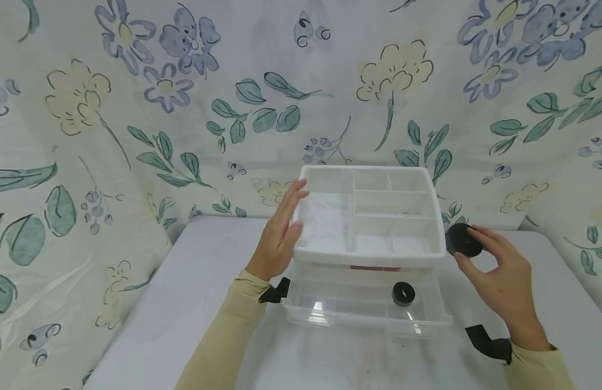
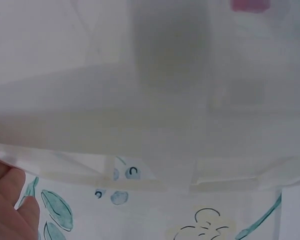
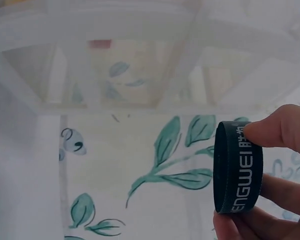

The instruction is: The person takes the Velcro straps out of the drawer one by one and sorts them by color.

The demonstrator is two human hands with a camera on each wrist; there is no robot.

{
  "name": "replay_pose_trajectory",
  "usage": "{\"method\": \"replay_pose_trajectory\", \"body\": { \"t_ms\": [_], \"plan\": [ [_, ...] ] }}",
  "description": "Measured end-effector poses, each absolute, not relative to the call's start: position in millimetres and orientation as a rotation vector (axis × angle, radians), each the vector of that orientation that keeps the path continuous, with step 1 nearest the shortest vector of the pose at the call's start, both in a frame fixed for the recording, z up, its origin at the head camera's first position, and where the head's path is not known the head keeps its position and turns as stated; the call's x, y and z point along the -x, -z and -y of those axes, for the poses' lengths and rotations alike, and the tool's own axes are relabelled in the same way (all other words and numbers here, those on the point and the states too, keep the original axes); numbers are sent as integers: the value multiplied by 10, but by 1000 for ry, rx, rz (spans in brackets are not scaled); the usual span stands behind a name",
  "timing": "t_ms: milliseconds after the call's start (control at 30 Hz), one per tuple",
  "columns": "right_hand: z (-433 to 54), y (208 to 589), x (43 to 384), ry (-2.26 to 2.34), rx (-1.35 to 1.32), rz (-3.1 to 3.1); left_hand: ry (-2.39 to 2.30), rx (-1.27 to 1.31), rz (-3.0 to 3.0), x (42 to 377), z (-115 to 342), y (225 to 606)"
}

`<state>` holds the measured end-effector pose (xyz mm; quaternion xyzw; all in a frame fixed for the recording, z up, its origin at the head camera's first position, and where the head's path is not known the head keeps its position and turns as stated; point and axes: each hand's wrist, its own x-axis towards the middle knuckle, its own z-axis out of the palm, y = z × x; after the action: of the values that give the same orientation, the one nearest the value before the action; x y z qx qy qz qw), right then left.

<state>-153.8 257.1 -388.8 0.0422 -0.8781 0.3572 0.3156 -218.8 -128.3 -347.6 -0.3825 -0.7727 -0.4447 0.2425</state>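
My left hand point(image 1: 276, 238) holds the left side of a white compartment tray point(image 1: 374, 260), its fingertips at the rim. The tray is tilted up behind a clear plastic box point(image 1: 325, 317). A small black roll point(image 1: 403, 293) with a hole in its middle lies inside that box, toward the right. Beside the tray's right edge, my right hand point(image 1: 505, 271) pinches a larger black roll point(image 1: 464, 240) between thumb and fingers. White lettering runs along this roll point(image 3: 242, 170) in the right wrist view. Only a few left-hand fingers point(image 2: 10, 200) show in the left wrist view, next to the tray's pale underside.
A white table point(image 1: 183, 303) lies under the box. Floral cloth point(image 1: 330, 70) hangs behind it and at both sides. Black straps sit at the left wrist point(image 1: 276, 292) and the right wrist point(image 1: 491, 344). A reddish label point(image 1: 374, 268) shows just below the tray.
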Motion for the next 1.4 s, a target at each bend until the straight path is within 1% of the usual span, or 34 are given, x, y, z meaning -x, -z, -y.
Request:
{"method": "replay_pose_trajectory", "body": {
  "t_ms": [200, 800, 1133, 1400],
  "plan": [
    [-2586, 3983, 1605, -901, -146, 2323, 1217, 1043, 2110, 2191, 1293, 3469],
    [-2627, 4203, 1733, -841, -82, 2463, 1224, 1026, 2134, 2190, 1295, 3472],
    [-2686, 4342, 1784, -819, -136, 2502, 1222, 1018, 2146, 2186, 1289, 3474],
    [-2704, 4389, 1795, -843, -91, 2613, 1217, 1023, 2143, 2185, 1288, 3476]
  ]
}}
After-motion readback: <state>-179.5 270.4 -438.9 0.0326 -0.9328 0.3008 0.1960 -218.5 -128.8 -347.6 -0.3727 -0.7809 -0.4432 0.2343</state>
